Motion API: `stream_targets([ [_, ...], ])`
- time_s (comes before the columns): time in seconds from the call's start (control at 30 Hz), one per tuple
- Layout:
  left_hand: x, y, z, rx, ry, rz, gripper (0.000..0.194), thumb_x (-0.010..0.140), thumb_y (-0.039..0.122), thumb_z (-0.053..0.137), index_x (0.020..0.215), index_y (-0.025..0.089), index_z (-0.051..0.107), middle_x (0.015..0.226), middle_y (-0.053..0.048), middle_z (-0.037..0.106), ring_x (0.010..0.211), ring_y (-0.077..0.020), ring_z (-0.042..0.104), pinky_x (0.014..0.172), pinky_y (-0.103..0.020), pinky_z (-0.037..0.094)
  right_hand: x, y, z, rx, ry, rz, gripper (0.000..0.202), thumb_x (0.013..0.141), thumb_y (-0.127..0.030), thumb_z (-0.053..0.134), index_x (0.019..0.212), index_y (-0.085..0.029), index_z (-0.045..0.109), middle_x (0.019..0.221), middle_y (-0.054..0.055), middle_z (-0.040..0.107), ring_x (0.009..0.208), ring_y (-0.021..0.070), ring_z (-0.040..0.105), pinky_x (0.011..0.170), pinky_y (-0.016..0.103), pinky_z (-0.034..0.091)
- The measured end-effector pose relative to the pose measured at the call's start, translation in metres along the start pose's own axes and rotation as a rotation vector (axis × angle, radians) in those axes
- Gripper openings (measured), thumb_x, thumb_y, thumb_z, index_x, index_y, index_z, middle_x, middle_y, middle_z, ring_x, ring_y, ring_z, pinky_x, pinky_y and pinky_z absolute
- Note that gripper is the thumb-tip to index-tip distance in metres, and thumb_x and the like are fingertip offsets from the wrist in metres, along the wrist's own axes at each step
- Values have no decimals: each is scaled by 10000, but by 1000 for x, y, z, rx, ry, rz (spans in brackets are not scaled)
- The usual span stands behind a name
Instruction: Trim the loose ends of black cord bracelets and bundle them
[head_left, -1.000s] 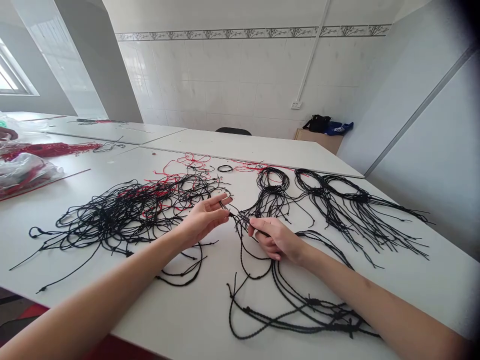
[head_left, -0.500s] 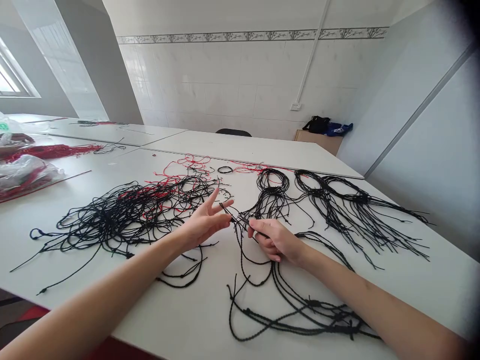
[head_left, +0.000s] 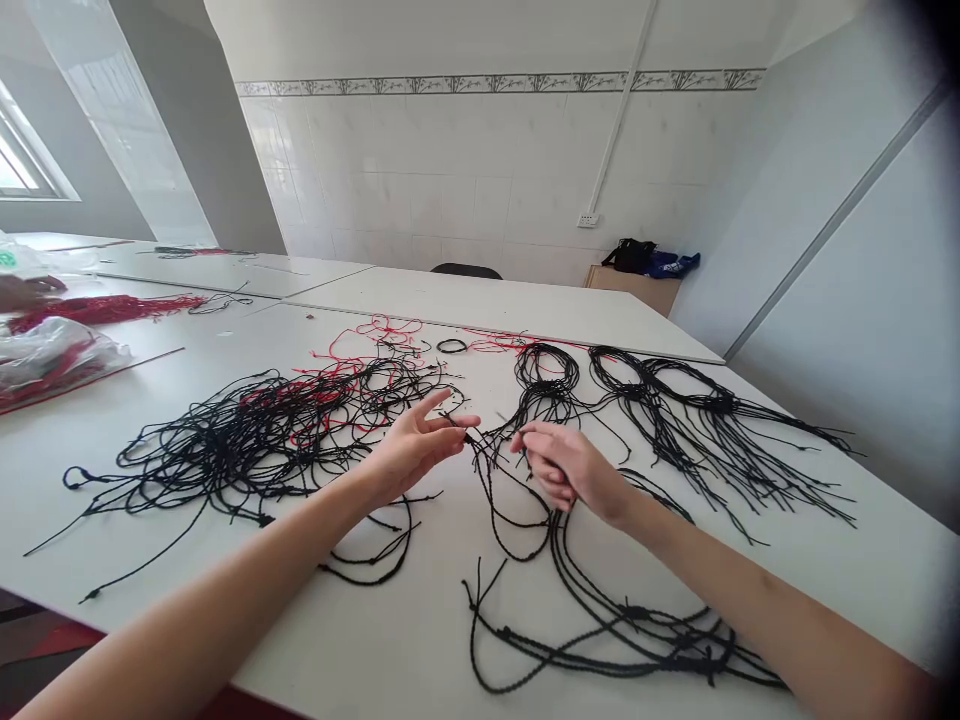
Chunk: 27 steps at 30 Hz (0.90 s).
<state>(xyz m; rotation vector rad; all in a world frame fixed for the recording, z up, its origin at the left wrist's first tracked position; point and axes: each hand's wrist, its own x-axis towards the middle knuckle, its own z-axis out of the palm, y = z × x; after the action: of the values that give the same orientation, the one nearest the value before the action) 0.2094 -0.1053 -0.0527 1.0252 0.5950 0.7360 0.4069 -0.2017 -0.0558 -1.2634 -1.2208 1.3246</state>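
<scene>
My left hand pinches a knotted black cord between thumb and forefinger, its other fingers spread. Short cord ends stick out past the fingertips, and the loop hangs down toward the table. My right hand is curled closed a little to the right, apart from the pinched knot. Something dark shows inside its fingers, but I cannot make out what. Just beneath it, a bundle of black cords runs toward the table's near edge. To the left lies a large tangle of black cords, mixed with red threads.
Several looped bundles of black cord lie at the right on the white table. A small black ring is behind my hands. Plastic bags, red strands and another person's hand are at far left.
My right hand has drawn away from the left, to the right, and its fingers have left the cord ends. My left hand keeps its pinch. The view has shifted slightly.
</scene>
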Motion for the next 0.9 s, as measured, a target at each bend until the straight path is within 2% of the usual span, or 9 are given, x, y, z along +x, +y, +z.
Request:
stream_targets([
  [0.1,-1,2,0,-32,8,29,841,756,15,676,1473,92,244,896,-74,713,734,-86,608,807,-257,480,4,-17,-11,-190,135,-87,266,829,-439,511,898,-182,525,580,-72,375,387,54,314,333,188,315],
  [0.17,-1,2,-1,-39,12,36,824,767,31,676,1473,99,256,849,-52,706,751,-91,619,853,-273,475,16,-25,-15,-377,230,-72,247,837,-425,511,853,-179,524,584,-57,395,398,64,355,344,200,330],
  [0.33,0,0,-3,-11,-14,54,887,736,69,726,1478,101,242,862,-58,710,820,-108,636,928,-302,456,73,-25,-9,-685,265,51,198,816,-306,626,708,-150,566,538,-47,469,395,81,439,401,223,372],
  [0.43,1,-1,-5,11,-8,78,916,710,59,733,1475,80,230,838,-60,705,856,-125,636,933,-319,451,100,-19,0,-794,310,50,209,875,-315,607,774,-132,601,650,-25,571,550,106,548,566,261,479],
  [0.5,0,-1,-6,48,-9,107,898,714,64,721,1468,87,235,852,-56,700,844,-126,634,929,-330,448,105,-18,5,-836,355,-2,185,886,-305,599,841,-128,626,838,33,651,780,157,619,742,327,500],
  [0.6,-2,0,-5,182,21,164,840,728,99,708,1445,118,272,930,-62,695,808,-125,630,901,-336,454,92,-23,15,-840,377,-124,195,897,-295,541,905,-143,662,1073,106,661,1046,217,579,893,336,435],
  [0.7,-4,3,-3,311,82,200,786,729,109,695,1413,130,307,944,-59,686,825,-143,635,829,-318,477,63,-29,27,-792,276,-177,313,912,-378,459,881,-162,683,911,75,696,875,206,620,742,290,457],
  [0.77,-4,3,-2,368,83,225,754,728,104,683,1392,132,328,879,-36,673,816,-151,636,773,-303,486,46,-31,35,-758,221,-195,293,890,-389,485,883,-172,681,801,38,686,738,178,606,655,275,444],
  [0.9,-2,-1,-2,407,24,274,692,715,103,672,1335,150,366,805,4,636,774,-147,640,722,-290,491,27,-29,43,-700,225,-236,220,864,-343,529,822,-170,659,750,18,659,670,147,563,632,262,419],
])
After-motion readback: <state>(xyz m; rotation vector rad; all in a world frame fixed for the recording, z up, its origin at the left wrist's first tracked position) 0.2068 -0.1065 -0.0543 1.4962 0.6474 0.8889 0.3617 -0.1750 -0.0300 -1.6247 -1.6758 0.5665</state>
